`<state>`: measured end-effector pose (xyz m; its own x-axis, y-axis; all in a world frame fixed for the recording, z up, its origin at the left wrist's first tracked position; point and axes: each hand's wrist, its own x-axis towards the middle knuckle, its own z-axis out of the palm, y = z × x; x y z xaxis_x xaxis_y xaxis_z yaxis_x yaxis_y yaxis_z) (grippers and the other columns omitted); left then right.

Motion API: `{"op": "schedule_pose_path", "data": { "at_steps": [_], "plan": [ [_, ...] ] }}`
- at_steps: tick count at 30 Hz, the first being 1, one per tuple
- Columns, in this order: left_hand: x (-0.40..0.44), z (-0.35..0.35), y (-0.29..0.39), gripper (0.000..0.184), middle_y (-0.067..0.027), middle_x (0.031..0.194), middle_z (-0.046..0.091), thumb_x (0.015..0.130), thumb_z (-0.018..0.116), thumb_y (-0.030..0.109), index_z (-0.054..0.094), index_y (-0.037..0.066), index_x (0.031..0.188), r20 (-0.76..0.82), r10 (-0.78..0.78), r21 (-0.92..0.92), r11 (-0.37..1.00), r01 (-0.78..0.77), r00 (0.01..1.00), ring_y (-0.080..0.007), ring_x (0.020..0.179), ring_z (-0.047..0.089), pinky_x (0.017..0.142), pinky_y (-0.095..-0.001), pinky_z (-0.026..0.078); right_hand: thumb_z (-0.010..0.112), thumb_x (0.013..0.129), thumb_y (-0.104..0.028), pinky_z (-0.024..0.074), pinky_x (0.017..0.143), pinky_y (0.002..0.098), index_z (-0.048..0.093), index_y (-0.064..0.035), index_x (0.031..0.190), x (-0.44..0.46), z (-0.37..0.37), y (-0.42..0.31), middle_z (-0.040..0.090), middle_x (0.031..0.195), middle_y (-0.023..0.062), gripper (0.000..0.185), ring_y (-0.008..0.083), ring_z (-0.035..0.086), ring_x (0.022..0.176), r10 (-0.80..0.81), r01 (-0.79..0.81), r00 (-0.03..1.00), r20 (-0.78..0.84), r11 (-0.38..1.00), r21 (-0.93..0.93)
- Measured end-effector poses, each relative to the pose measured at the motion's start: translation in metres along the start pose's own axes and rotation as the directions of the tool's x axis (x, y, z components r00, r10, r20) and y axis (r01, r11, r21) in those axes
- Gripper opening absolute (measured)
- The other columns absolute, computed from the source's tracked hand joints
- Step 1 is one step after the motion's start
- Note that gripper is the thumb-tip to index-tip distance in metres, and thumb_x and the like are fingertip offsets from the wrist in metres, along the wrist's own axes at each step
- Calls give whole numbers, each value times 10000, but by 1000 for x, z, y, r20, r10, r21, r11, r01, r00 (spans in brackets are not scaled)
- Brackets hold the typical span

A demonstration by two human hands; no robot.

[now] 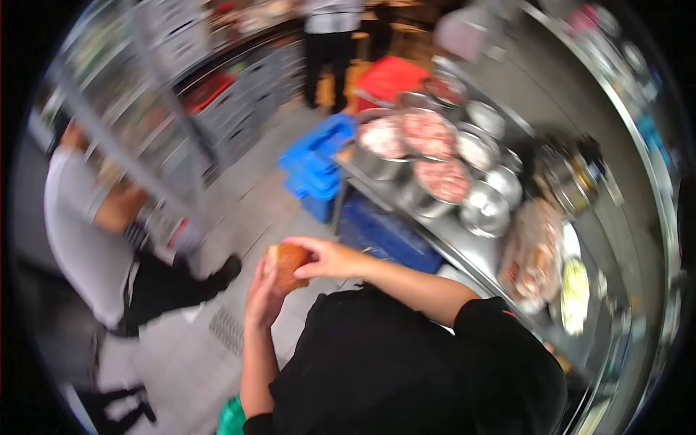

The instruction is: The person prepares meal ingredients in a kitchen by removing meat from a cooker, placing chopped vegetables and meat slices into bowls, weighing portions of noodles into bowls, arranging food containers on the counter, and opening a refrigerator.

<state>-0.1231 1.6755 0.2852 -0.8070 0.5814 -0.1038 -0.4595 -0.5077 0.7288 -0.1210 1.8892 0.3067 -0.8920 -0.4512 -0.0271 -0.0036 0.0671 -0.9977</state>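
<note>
Between my two hands, in front of my black shirt, is a round orange-brown bun (291, 264) with a pale side facing left. My left hand (264, 296) has its fingers wrapped round the bun from below and the left. On the upper right, my right hand (325, 259) grips the same bun with its thumb and fingers. Motion blur softens the bun's details, and my fingers cover part of it.
At right, a steel table (464, 250) carries several metal pots of raw meat (442, 181), a plastic bag (533, 254) and cabbage (574, 293). Blue crates (315, 159) stand beside it. A person (90, 225) sits or crouches at left by a glass-doored cabinet (138, 138); another person (332, 51) stands behind.
</note>
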Motion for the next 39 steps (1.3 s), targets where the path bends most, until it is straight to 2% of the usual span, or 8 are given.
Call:
{"op": "schedule_pose_path", "data": {
  "at_steps": [4, 8, 15, 19, 25, 29, 32, 39],
  "plan": [
    [52, 31, -31, 624, -125, 1411, 445, 957, 567, 293, 278, 92, 1472, 152, -138, -105, 982, 155, 979, -293, 1270, 488, 1021, -502, 427, 659, 915, -167, 513, 850, 296, 411, -99, 1439, -71, -54, -46, 620, 1143, 90, 583, 141, 613, 975, 220, -228, 947, -233, 974, -7],
    [93, 72, -59, 617, -103, 1409, 448, 967, 546, 335, 275, 128, 1481, 201, -141, -76, 984, 159, 969, -284, 1265, 483, 1007, -496, 438, 645, 922, -197, 518, 830, 299, 562, -99, 1308, -166, -146, -70, 664, 1025, 53, 407, 123, 625, 934, -103, -93, 873, -476, 924, -371],
    [161, 153, -77, 707, -98, 1402, 448, 884, 659, 235, 283, 117, 1471, 245, -166, -152, 967, 207, 955, -284, 1292, 461, 1050, -493, 398, 706, 772, -182, 516, 817, 395, 539, -121, 1305, -365, -441, -12, 673, 963, 178, 562, 325, 659, 926, -201, -799, 86, -976, 572, -188],
    [197, 224, -78, 731, -97, 1377, 467, 836, 697, 189, 307, 118, 1450, 302, -205, -129, 959, 253, 931, -284, 1293, 461, 1064, -470, 389, 775, 727, -253, 501, 864, 428, 508, -162, 1351, -375, -536, 62, 657, 1050, 190, 684, 333, 641, 990, -118, -875, 208, -971, 422, -238],
    [258, 302, -99, 550, -66, 1432, 450, 960, 536, 266, 329, 140, 1454, 377, -217, -172, 939, 298, 900, -242, 1323, 436, 1105, -460, 327, 696, 805, -301, 502, 858, 423, 670, -122, 1076, -343, -575, 57, 676, 1054, 133, 326, 325, 644, 980, -167, -870, 230, -959, 405, -280],
    [298, 338, -102, 397, -57, 1376, 479, 1036, 390, 245, 340, 166, 1422, 347, -280, -171, 920, 354, 895, -231, 1284, 470, 1058, -460, 386, 619, 813, -282, 518, 794, 446, 672, -71, 931, -340, -582, 49, 693, 851, 153, 248, 361, 663, 862, -346, -866, 101, -933, 430, -254],
    [330, 359, -106, 469, -73, 1313, 562, 1031, 358, 451, 486, 122, 1340, 303, -269, -138, 937, 322, 914, -215, 1220, 525, 1043, -416, 390, 618, 787, -299, 513, 780, 477, 680, -53, 950, -360, -593, 50, 689, 857, 198, 301, 389, 663, 853, -300, -877, -67, -951, 472, -87],
    [397, 416, -122, 502, -63, 1222, 611, 1007, 401, 508, 517, 110, 1290, 287, -267, 90, 964, 252, 920, -204, 1086, 600, 889, -391, 499, 592, 808, -301, 506, 844, 463, 680, -49, 1014, -377, -594, 60, 687, 952, 215, 337, 389, 652, 946, -222, -807, -136, -965, 590, -23]
  ]
}}
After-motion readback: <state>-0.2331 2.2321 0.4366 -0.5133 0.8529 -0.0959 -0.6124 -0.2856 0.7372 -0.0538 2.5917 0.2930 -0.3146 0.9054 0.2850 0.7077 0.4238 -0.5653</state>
